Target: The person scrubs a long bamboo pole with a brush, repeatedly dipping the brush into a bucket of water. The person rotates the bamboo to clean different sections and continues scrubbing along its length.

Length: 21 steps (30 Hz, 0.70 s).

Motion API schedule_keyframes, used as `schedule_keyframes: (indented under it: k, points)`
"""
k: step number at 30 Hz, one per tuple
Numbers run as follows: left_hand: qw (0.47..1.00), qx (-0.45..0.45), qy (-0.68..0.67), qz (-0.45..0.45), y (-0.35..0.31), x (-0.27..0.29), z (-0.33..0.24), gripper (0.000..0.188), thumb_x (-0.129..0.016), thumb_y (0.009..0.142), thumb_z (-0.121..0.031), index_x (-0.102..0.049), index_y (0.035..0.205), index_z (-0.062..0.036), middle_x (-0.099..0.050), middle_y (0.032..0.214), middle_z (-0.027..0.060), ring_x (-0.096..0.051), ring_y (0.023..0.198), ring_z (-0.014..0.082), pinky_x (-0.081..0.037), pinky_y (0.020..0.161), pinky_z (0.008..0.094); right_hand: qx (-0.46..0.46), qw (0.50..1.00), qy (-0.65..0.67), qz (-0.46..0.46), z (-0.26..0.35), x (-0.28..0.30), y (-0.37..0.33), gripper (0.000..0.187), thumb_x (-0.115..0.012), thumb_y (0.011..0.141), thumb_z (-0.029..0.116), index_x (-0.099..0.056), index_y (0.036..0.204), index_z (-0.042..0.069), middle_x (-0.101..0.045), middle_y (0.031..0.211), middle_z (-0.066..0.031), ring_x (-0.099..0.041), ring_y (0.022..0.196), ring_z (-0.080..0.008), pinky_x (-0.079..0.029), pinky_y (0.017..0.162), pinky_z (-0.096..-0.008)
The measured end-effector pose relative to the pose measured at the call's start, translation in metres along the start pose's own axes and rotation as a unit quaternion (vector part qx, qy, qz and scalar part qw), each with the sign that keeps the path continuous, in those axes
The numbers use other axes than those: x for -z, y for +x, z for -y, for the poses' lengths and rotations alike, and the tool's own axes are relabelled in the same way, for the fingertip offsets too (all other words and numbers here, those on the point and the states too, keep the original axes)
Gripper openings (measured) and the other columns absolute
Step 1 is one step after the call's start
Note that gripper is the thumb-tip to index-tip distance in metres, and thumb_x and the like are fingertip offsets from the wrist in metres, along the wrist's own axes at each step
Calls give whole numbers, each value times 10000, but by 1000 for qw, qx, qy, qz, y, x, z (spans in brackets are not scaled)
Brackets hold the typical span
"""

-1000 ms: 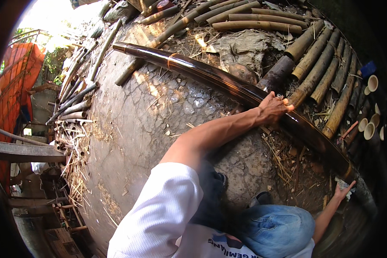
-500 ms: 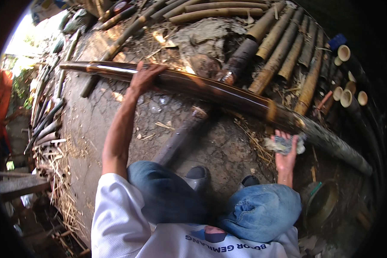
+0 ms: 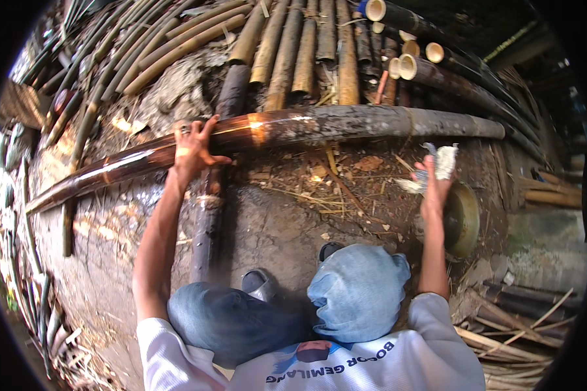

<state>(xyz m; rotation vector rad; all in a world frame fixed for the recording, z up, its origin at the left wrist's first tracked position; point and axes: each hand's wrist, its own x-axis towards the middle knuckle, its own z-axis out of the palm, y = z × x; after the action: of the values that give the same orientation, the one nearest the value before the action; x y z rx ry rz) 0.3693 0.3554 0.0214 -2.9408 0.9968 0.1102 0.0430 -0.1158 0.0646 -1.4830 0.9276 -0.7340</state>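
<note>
Left hand (image 3: pixel 193 151) splayed on a bamboo pole (image 3: pixel 346 122)
Right hand (image 3: pixel 437 186), half-curled, holds a pale rag (image 3: pixel 445 162) near a basin's rim (image 3: pixel 474 220).

The head-worn fisheye camera looks steeply down from above the person's own lap, facing forward. The shirt (image 3: pixel 404 365) is nearest, along the lower edge, with the knees (image 3: pixel 359 296) just beyond it. Farther out, the left hand (image 3: pixel 192 151) on the pole (image 3: pixel 346 124) sits left of centre and the right hand (image 3: pixel 435 186) with the cloth (image 3: pixel 446 161) right. Past their grip, the view reaches stacked canes (image 3: pixel 284 62), bending toward its dark rim.
</note>
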Motion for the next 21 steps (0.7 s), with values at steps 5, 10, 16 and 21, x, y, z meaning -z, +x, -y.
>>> schedule_keyframes:
  k: [5,10,16,21]
  points:
    - [971,33,-68,227,44,42,10,1391,-910,538,-719,-184,1647,-299,-454,1513,320,-453,1421,484,-316,1168,672,-80,971,-148,-172,-21,165,50,551,-724,938,491,-614,1263,60,-680,1007,-87,-709,851,-205,-624,646,-359]
    - [939,11,-101,328,97,46,-49,1323,-969,523,-584,-345,1476,89,-619,1349,284,-612,1274,385,-493,1083,422,-261,924,-277,-32,-108,304,91,456,-699,921,439,-656,1151,48,-699,914,-94,-706,731,-230,-622,613,-419]
    - [990,-39,-82,112,52,7,-19,1287,-967,541,-541,-344,1537,-17,-584,1365,235,-588,1283,381,-453,1117,473,-288,892,-349,-5,-182,246,97,460,-646,963,412,-626,1226,36,-682,1115,-192,-641,1003,-346,-514,838,-452]
    - [993,-20,-114,7,-11,5,-44,1186,-966,598,-335,-321,1563,-91,-443,1432,191,-428,1342,428,-389,1110,571,-264,920,286,-35,-69,197,71,300,-656,974,404,-632,1014,108,-664,795,-37,-663,633,-140,-484,416,-268]
